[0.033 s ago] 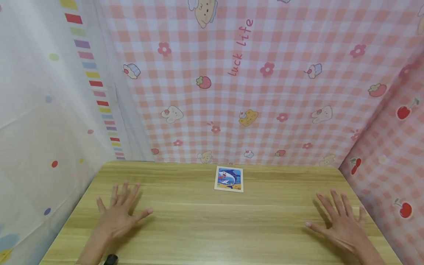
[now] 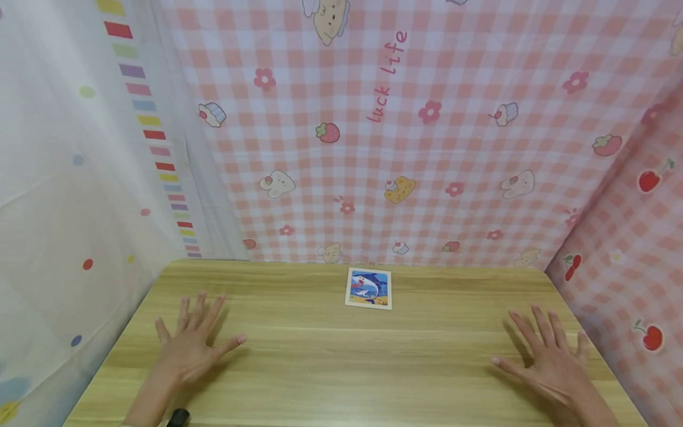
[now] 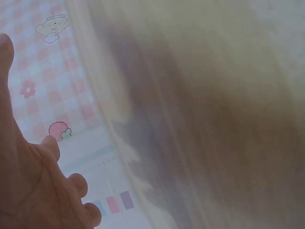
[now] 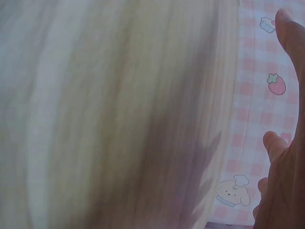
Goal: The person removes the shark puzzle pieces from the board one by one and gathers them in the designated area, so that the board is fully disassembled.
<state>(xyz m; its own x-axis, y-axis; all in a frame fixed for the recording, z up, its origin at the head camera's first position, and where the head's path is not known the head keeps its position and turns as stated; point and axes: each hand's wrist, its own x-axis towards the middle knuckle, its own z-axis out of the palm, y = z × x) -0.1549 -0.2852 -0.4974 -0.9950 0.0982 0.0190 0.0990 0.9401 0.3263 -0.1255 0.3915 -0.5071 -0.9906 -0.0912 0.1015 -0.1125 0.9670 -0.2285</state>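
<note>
A small square picture board (image 2: 368, 289) with a white border lies flat near the back edge of the wooden table (image 2: 363, 367). Its picture has a big blue shark and a smaller one on a blue ground. My left hand (image 2: 189, 353) is spread over the left part of the table, fingers apart, holding nothing. On the right side, my right hand (image 2: 555, 362) is spread the same way and is also bare. Both hands are well apart from the board and cast shadows on the wood. The wrist views show the left palm (image 3: 38, 181) and the right hand's edge.
Behind the table hangs a pink checked cloth (image 2: 341, 160) with cupcakes, strawberries and flowers. A white dotted cloth (image 2: 64, 237) closes the left side, and a checked cloth with cherries (image 2: 635, 237) the right. A dark object (image 2: 178, 417) shows by the left wrist.
</note>
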